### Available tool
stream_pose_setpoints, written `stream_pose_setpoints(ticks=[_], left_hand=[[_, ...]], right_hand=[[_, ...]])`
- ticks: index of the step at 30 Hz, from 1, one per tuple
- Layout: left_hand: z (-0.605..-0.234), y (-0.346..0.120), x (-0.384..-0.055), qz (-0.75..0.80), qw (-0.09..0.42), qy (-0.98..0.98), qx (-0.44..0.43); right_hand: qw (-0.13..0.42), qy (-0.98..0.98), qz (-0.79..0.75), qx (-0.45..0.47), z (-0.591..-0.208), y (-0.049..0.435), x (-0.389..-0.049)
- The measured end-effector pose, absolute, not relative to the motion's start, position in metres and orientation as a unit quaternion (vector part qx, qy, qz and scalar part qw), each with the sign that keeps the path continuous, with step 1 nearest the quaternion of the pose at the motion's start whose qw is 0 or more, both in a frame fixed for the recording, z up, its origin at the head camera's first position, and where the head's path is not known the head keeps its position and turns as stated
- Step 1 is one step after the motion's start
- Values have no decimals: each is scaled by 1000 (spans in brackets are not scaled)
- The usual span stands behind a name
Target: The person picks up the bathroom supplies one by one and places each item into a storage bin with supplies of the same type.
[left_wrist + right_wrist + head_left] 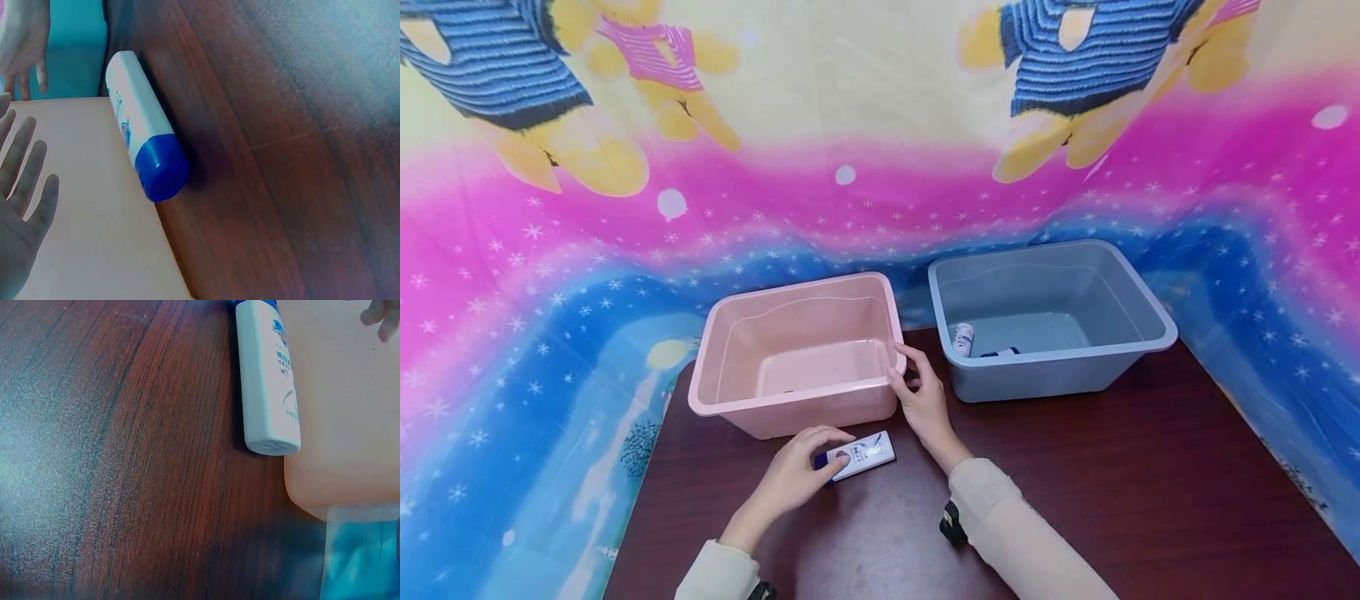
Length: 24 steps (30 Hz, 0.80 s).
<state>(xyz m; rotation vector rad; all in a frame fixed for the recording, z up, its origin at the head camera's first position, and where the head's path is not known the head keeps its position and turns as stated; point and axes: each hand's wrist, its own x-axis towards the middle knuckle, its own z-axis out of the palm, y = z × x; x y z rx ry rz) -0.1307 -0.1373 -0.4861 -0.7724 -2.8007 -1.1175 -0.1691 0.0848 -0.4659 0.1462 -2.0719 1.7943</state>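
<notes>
A white bottle with a blue cap [862, 455] lies on the table in front of the pink basin [827, 407]; the left wrist view shows its cap end [164, 167], the right wrist view its base end [269, 394]. Over the cap end is my left hand [797, 467], its fingers spread and apart from the bottle in the left wrist view. My right hand [925, 404] is at the basin's front right corner, thumb and forefinger overlapping the rim with fingers loosely extended. Whether they touch the rim I cannot tell.
A grey-blue basin [1037, 375] stands to the right of the pink one, with a white bottle [963, 339] and a partly hidden dark-capped item [1000, 352] inside. The dark wooden table [1150, 483] meets a patterned cloth backdrop [805, 200] behind and at the sides.
</notes>
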Motion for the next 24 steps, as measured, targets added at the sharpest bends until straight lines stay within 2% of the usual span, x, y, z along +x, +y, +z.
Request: stream_pose_setpoints(ticks=[24], left_hand=[[-516,-134,-137,-372,12,-906,-203]], right_hand=[[202,-740,639,57,-467,85,-169]])
